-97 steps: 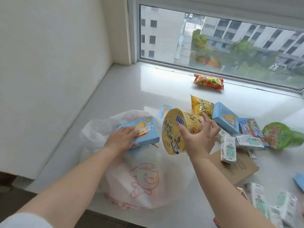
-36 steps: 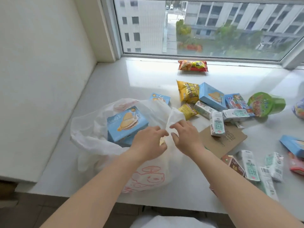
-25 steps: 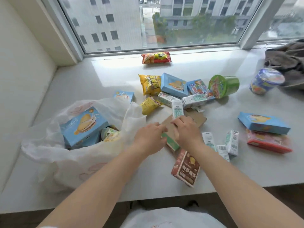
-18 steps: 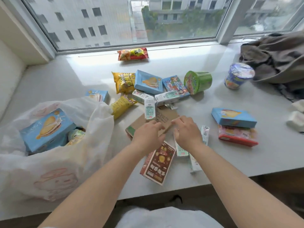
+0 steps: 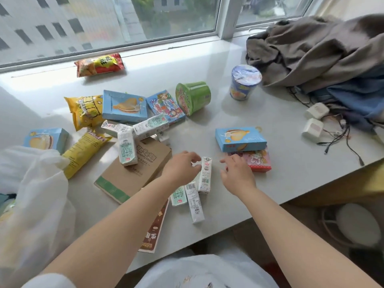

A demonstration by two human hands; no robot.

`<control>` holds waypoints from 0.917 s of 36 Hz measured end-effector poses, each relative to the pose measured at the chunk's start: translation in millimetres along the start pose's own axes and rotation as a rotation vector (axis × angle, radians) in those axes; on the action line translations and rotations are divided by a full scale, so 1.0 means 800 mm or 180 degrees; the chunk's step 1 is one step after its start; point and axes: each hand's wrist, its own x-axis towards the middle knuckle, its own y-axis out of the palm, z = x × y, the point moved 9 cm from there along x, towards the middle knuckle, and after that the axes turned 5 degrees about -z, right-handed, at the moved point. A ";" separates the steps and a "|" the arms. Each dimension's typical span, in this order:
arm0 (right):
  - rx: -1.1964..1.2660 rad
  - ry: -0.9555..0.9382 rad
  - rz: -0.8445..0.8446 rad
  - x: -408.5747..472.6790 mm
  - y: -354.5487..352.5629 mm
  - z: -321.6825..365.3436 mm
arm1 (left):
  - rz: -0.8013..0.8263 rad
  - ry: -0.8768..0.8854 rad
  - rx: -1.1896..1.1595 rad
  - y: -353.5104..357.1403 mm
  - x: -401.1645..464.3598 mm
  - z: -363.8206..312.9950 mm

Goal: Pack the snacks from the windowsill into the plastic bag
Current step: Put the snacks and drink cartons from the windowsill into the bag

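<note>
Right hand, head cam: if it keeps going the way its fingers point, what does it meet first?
The right hand points up and left, toward the window. Probably the pink snack packet just past its fingertips, under the blue box. Depth is unclear, so it may pass left of the packet over bare sill.

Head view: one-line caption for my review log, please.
Both hands, left and right, reach for small milk cartons among snacks on the windowsill; the plastic bag sits at left.

Plastic bag (image 5: 35, 196) at far left on the windowsill (image 5: 270, 173). Snack boxes (image 5: 124, 106) and milk cartons (image 5: 127, 147) in the middle. Two cups (image 5: 193, 97) behind. Clothes pile (image 5: 315, 48) at far right.
</note>
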 end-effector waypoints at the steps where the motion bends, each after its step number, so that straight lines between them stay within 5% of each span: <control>1: 0.0029 0.0059 -0.0015 0.003 -0.003 -0.013 | 0.0038 -0.0044 -0.0067 0.006 0.008 -0.005; 8: 0.0645 0.1014 -0.0091 0.057 -0.019 -0.128 | 0.0209 -0.0528 -0.0382 0.056 0.083 -0.040; 17: 0.1180 0.1872 0.0160 0.115 -0.005 -0.249 | -0.0207 -0.1870 -0.1294 0.113 0.153 -0.038; 27: 0.2345 0.2506 0.0995 0.128 0.049 -0.276 | 0.0181 -0.2916 -0.2674 0.189 0.160 -0.037; 33: 0.3342 0.3254 0.1315 0.115 0.087 -0.287 | 0.0249 -0.3063 -0.3017 0.201 0.158 -0.042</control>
